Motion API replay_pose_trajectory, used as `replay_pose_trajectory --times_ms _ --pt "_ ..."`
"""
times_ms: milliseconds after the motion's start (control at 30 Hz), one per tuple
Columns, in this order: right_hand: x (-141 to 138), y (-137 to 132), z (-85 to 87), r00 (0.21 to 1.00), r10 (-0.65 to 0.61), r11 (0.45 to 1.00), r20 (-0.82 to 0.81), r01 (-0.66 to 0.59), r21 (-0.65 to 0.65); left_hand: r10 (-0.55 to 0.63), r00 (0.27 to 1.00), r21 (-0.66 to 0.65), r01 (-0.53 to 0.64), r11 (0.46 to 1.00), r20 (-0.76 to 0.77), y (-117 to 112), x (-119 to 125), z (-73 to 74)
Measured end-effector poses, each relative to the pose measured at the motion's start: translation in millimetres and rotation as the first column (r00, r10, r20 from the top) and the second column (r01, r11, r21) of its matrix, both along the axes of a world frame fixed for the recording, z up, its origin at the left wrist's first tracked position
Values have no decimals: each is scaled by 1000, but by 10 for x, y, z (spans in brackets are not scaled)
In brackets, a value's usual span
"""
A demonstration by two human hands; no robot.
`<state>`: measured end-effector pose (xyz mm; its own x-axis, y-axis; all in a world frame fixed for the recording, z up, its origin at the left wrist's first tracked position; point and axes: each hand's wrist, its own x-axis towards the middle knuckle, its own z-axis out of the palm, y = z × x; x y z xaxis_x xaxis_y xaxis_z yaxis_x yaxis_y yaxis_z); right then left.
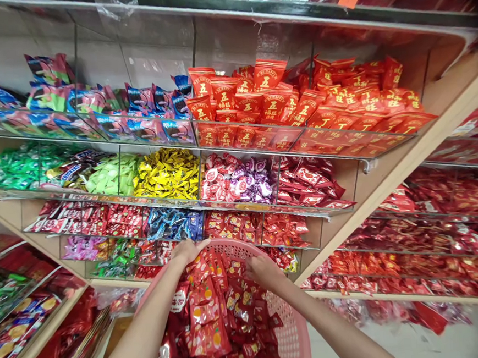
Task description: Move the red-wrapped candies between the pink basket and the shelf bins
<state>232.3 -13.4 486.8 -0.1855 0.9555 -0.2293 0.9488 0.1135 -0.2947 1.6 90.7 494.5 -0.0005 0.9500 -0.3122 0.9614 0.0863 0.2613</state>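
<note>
Presently, the left hand [187,252] is lying over the far rim of the pink basket [294,326]; its fingers are hiding, so I cannot tell how tight this grip is. The right hand [265,269] is showing bent knuckles above the red packets [208,314] inside the basket, and I cannot tell whether its grip is holding any. The basket is facing the candy shelves [266,207] (its far rim is overlapping the lowest rows in view). If the hands were pressing unevenly, the basket could be tilting, and loose packets could be sliding out.
</note>
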Motion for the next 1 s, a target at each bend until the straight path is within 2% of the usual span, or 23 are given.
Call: replay_pose_trajectory --times_ms 67,167,233,400,567,767,1000 --pt "-112 -65 14 997 -4 999 72 1 41 -8 1000 2 8 1000 2 10 -7 -20" --pt "-234 -121 -35 996 -4 999 86 9 -49 -6 1000 -1 6 1000 -1 24 -16 -47" --pt "-270 -129 -92 995 -5 996 96 13 -90 2 1000 1 -2 1000 -3 29 -18 -58" --pt "-268 -112 -199 998 -5 995 59 11 -97 -3 1000 5 4 1000 -2 31 -18 -62" --pt "-248 -113 -221 996 -23 989 -89 9 -148 -17 1000 6 17 1000 -3 30 -20 -62" --pt "-201 -139 -278 963 -14 999 -270 -1 -55 -16 1000 3 16 1000 -12 30 -17 -48" --pt "-177 -126 -405 876 -84 994 -475 38 -104 -16 1000 -1 16 1000 -19 40 -19 -57"
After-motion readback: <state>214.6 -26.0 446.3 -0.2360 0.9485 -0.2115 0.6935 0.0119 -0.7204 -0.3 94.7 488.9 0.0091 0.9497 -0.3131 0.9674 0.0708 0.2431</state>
